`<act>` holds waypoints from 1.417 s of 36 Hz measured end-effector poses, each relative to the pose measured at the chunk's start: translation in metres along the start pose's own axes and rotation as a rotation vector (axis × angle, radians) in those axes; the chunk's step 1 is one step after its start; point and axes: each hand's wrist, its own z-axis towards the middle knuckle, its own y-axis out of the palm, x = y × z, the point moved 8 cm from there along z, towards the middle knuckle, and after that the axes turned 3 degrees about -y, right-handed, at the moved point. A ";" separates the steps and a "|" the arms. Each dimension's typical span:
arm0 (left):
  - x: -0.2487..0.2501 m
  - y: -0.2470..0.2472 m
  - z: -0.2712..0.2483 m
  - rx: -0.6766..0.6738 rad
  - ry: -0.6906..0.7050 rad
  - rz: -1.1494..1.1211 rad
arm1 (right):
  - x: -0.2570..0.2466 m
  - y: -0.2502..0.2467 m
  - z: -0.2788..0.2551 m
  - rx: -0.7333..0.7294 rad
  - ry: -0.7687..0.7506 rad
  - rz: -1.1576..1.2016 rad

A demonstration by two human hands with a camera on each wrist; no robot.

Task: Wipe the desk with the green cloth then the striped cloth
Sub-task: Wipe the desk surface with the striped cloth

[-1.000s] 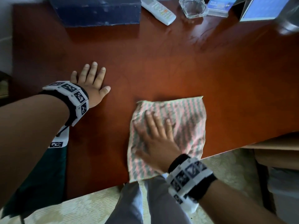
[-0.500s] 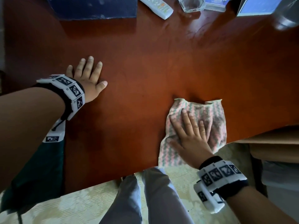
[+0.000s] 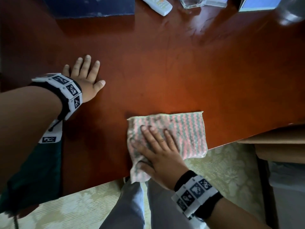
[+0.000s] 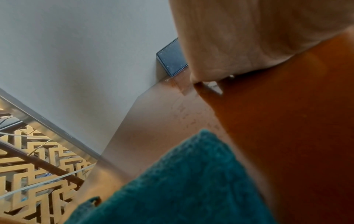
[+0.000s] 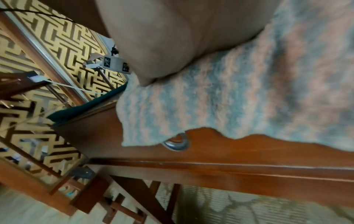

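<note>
The pink-and-green striped cloth (image 3: 184,131) lies flat near the front edge of the red-brown desk (image 3: 165,63), one corner hanging over that edge. My right hand (image 3: 156,146) presses on its left half with straight, spread fingers. From the right wrist view the striped cloth (image 5: 239,98) drapes over the desk front. My left hand (image 3: 85,76) rests palm-down on bare wood at the left, fingers straight. The dark green cloth (image 3: 33,176) lies under my left forearm at the desk's left front corner; the left wrist view shows the green cloth (image 4: 182,181) close up.
Along the far edge stand a dark blue box (image 3: 89,5), a white remote (image 3: 156,4), a glass (image 3: 191,1) and a blue-white card (image 3: 259,4). A cardboard box (image 3: 277,139) sits to the right below the desk. My legs (image 3: 132,209) stand over a pale patterned carpet.
My right hand slid the striped cloth right along the front edge, then back left, and the cloth has spread out wider again. My left hand stayed planted.
</note>
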 end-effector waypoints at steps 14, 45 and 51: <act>-0.001 -0.002 0.000 0.086 0.041 -0.023 | 0.120 -0.016 -0.041 -0.168 0.388 0.060; 0.067 -0.055 0.066 -0.027 0.006 0.033 | 0.149 -0.078 0.138 -0.213 0.220 0.103; 0.067 -0.054 0.069 -0.073 -0.007 0.064 | 0.155 -0.094 0.180 -0.200 0.163 0.029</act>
